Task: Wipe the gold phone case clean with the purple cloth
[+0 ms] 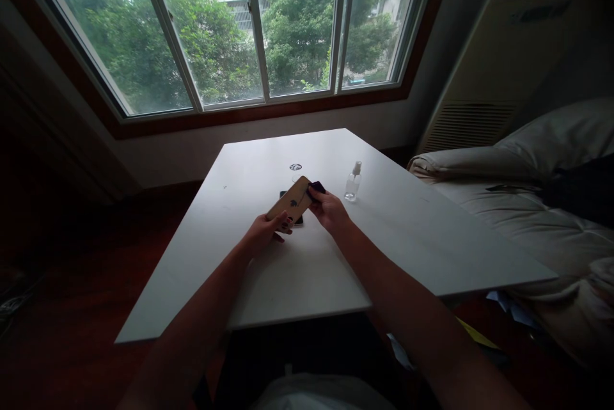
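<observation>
My left hand (269,229) is closed round the lower end of a gold-backed phone (300,196), tilted above the table. A dark apple logo and round camera openings show on its back. I cannot tell whether this is a bare phone or one in a case. At its upper right end, my right hand (330,208) pinches a small dark cloth (316,187) against the edge. Beneath the phone lies a flat dark device with a pale rim (299,221), mostly covered. To the right of my hands a clear spray bottle (352,185) stands upright.
A round black-and-white item (295,167) lies toward the far side of the white table (403,231). On the right is a couch (542,186) with dark fabric on it. A window (268,32) rises behind the table.
</observation>
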The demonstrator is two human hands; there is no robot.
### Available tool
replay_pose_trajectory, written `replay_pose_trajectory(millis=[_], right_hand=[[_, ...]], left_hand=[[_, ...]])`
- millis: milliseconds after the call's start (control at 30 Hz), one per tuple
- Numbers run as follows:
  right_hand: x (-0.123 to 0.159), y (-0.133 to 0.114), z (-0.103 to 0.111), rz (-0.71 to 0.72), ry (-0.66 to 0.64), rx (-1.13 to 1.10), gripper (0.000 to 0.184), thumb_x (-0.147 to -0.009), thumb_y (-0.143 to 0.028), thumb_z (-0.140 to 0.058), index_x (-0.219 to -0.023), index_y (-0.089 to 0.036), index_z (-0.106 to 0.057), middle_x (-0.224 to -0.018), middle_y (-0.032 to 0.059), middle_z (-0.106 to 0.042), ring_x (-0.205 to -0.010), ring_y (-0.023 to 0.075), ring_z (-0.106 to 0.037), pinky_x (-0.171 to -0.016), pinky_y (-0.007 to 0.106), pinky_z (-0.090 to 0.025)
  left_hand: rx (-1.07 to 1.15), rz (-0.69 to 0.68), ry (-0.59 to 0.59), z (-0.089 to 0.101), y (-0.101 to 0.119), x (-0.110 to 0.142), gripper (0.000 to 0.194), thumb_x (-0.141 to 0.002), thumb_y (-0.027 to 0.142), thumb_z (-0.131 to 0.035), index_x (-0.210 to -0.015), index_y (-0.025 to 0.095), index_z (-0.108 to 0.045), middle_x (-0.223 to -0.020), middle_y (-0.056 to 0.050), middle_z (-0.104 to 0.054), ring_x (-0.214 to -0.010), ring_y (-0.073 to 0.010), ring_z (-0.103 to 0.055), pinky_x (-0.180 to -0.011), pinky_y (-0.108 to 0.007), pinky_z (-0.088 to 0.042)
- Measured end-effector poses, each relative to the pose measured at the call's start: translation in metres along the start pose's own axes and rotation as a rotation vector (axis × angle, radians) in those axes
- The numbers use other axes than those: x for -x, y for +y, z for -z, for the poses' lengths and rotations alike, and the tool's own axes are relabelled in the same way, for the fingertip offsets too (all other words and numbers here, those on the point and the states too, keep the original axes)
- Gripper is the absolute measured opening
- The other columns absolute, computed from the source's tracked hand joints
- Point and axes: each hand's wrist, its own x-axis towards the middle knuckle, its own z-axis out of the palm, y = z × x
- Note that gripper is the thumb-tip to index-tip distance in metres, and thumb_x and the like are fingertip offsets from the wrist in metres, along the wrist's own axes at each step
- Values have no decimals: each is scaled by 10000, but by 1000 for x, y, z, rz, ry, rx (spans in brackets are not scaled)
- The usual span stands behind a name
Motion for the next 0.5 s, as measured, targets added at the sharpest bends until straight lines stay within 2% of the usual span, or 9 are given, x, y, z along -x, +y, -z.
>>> replay_pose_trajectory(millis=[100, 300, 500], right_hand=[[-2, 1, 3, 13, -15, -37, 229, -729, -128, -858, -907, -163, -718, -877, 22, -753, -794, 150, -694, -706, 246, -627], [8, 13, -5, 17, -146, -22, 244, -760, -202, -855, -958, -175, -715, -954, 28, -752, -864, 159, -708, -771, 254, -621], [21, 22, -13, -58, -243, 30, 313, -714, -186, -897, -976, -164, -726, -993, 50, -768, -905, 186, -728, -807, 286, -628]], left_hand=[[-14, 1, 4, 1, -1, 1, 593, -805, 637, -778, -1046, 96, -741, -1005, -182, -748, -813, -281, -751, -501, -279, -511], [22, -58, 36, 6, -2, 3, 591, -732, 578, -868, -1054, 96, -750, -850, -122, -727, -662, -184, -664, -514, -267, -476], [59, -103, 56, 9, -5, 4, 583, -743, 591, -850, -1051, 107, -744, -832, -103, -716, -644, -171, -640, -522, -275, -469]])
